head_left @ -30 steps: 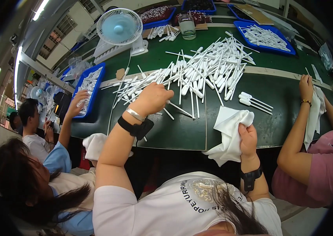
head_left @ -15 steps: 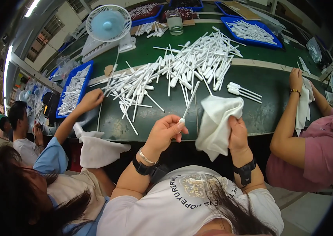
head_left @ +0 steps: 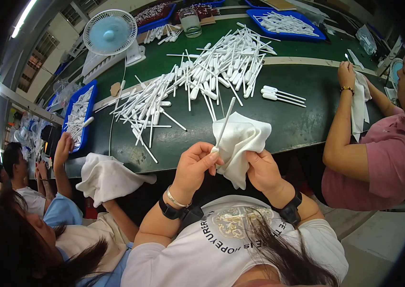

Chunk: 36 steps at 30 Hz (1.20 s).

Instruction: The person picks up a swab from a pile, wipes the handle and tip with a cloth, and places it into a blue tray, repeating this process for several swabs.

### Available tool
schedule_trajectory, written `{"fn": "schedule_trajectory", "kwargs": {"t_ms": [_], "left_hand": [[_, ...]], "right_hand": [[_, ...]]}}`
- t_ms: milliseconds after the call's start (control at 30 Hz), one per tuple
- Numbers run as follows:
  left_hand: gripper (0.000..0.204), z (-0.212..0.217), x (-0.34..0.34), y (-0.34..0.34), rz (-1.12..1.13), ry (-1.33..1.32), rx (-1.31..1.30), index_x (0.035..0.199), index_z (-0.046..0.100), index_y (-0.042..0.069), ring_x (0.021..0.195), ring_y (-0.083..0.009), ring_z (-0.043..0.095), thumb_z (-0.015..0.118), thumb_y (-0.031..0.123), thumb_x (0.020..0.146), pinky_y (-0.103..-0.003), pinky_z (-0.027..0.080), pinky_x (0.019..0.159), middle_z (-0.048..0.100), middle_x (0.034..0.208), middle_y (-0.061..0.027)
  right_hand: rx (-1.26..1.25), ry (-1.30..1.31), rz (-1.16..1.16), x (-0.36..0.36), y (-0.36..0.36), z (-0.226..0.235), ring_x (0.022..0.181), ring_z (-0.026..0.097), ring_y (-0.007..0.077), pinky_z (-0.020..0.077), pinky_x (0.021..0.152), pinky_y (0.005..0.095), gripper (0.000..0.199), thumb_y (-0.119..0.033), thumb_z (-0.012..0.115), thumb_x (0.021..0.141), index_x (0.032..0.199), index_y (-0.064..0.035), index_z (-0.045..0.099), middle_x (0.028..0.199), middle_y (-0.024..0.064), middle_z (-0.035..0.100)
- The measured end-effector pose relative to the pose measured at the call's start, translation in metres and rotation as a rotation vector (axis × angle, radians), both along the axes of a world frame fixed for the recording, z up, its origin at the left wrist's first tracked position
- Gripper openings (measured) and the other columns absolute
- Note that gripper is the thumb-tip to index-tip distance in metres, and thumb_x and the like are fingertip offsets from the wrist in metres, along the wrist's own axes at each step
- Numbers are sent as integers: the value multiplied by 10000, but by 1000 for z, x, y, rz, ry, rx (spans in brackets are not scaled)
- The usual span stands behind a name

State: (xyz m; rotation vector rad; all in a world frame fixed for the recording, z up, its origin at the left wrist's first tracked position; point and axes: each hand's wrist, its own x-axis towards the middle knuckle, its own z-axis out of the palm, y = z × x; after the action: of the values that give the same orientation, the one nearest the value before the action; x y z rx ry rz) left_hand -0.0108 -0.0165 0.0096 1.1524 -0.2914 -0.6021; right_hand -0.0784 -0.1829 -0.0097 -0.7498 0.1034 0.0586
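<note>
My left hand [head_left: 194, 165] pinches the bulbous end of a white plastic stick [head_left: 226, 122], whose thin shaft points up and away from me. A white cloth [head_left: 250, 134] hangs from my right hand [head_left: 264, 172], bunched between thumb and fingers. The cloth lies right behind and beside the stick; whether the two touch, I cannot tell. Beyond my hands, a heap of similar white sticks [head_left: 231, 64] spreads over the dark green table [head_left: 202, 124]. Several more sticks [head_left: 283, 96] lie side by side in a small row, right of the heap.
Blue trays of white sticks stand at the left [head_left: 91, 107] and back right [head_left: 321, 34]. A fan [head_left: 109, 34] and a glass jar [head_left: 190, 24] are at the back. Co-workers sit on both sides; the left one holds a white cloth [head_left: 107, 177], the right one another [head_left: 359, 110].
My right hand has brought the cloth leftward, close to the stick in my left hand. The left co-worker's raised hand has moved left, toward the blue tray. The whole view has shifted slightly.
</note>
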Motion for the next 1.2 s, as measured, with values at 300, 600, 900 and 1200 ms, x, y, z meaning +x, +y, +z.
{"fn": "schedule_trajectory", "kwargs": {"t_ms": [300, 600, 900, 1200], "left_hand": [[133, -23, -2, -22, 98, -48, 13, 905, 529, -1, 667, -64, 534, 552, 77, 800, -179, 426, 598, 598, 744, -54], [133, -21, -13, -16, -25, -582, 413, 891, 551, -3, 636, -78, 557, 578, 72, 784, -194, 446, 576, 598, 744, -47], [152, -17, -6, -9, -73, -64, 53, 892, 542, -16, 578, -83, 528, 529, 120, 826, -212, 438, 544, 596, 749, -58], [214, -25, -3, -12, -111, 16, 18, 927, 527, -22, 578, -79, 494, 465, 174, 866, -194, 414, 536, 570, 756, -55]], "right_hand": [[237, 1, -8, 4, 21, -4, 975, 489, 161, 392, 841, 297, 281, -118, 392, 881, 1141, -16, 416, 1076, 64, 494], [-426, 4, -94, 8, 6, -11, 845, 547, 142, 447, 741, 266, 208, -66, 444, 847, 1034, 1, 503, 939, 51, 563], [-288, -17, -210, 21, -3, -7, 872, 554, 188, 459, 761, 323, 301, -211, 417, 874, 1103, -16, 432, 991, 99, 547], [301, -102, 89, 15, 11, -4, 800, 547, 240, 458, 705, 369, 518, -422, 372, 841, 1165, -18, 357, 964, 140, 525]]}}
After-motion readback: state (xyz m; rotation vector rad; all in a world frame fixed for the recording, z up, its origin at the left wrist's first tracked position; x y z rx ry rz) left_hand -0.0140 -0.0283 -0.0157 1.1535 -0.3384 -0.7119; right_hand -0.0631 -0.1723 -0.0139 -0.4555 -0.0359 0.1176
